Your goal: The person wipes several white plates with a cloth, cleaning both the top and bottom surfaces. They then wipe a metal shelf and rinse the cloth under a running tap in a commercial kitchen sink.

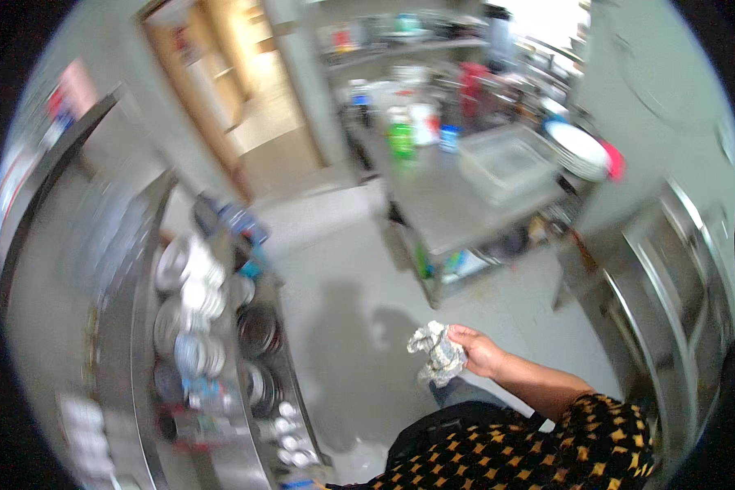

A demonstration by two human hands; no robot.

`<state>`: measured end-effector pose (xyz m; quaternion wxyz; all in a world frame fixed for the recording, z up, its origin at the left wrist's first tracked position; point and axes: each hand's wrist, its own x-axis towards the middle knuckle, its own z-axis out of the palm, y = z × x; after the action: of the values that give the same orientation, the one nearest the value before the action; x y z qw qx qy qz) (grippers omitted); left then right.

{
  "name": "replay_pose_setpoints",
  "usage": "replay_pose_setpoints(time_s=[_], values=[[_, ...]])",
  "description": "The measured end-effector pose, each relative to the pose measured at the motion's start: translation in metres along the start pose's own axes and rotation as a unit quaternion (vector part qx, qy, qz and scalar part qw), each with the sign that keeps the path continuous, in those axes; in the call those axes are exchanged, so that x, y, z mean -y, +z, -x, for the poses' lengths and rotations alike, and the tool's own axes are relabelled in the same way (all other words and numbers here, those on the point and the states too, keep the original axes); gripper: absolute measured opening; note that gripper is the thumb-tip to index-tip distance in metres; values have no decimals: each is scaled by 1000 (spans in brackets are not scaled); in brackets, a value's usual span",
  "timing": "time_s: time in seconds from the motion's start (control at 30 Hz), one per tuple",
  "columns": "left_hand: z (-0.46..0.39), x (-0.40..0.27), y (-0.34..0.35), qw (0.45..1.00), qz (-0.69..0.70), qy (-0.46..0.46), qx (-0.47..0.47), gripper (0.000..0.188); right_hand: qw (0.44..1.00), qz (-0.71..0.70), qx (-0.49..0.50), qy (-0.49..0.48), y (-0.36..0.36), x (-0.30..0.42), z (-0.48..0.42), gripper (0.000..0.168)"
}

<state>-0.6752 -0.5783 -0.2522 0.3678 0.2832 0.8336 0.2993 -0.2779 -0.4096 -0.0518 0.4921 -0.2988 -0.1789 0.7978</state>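
Observation:
My right hand (479, 351) grips a crumpled, whitish-grey cloth or foil-like wad (439, 354); blur keeps its material uncertain. It is held out in front of my body, above the grey floor (355, 257). My left hand is out of view. Ahead stands a steel table (432, 214) with a translucent plastic tub (508, 162) on its near right part. A green bottle (400, 133) and a small blue container (449, 138) sit beyond the tub's left side.
On the left, steel shelving (248, 422) holds stacked dishes (199, 352) and dark pans (258, 329). A doorway (275, 110) opens at the back. Stacked white plates (579, 150) sit at the table's right end. Steel equipment with bar handles (655, 294) lines the right side.

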Motion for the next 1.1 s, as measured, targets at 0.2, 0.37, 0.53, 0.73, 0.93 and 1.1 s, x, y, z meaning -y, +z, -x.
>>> replay_pose_setpoints(time_s=[0.2,0.37,0.53,0.73,0.93,1.1], values=[[-131,-88,-27,978,-32,85,187,45,964,-70,-209,-145,3,-40,40,20],[-175,-222,32,923,6,119,367,42,917,-96,-280,-268,46,-55,36,22],[-151,-294,95,836,-12,110,537,40,862,-112,-336,-362,78,-68,29,24],[-141,-352,160,726,-169,117,656,42,771,-105,-403,-482,97,-69,21,26],[-184,-424,200,594,-255,167,744,39,656,-102,-472,-579,122,-83,-32,31],[-179,-473,252,483,-252,228,807,27,599,-86,-476,-639,136,-47,-27,28]])
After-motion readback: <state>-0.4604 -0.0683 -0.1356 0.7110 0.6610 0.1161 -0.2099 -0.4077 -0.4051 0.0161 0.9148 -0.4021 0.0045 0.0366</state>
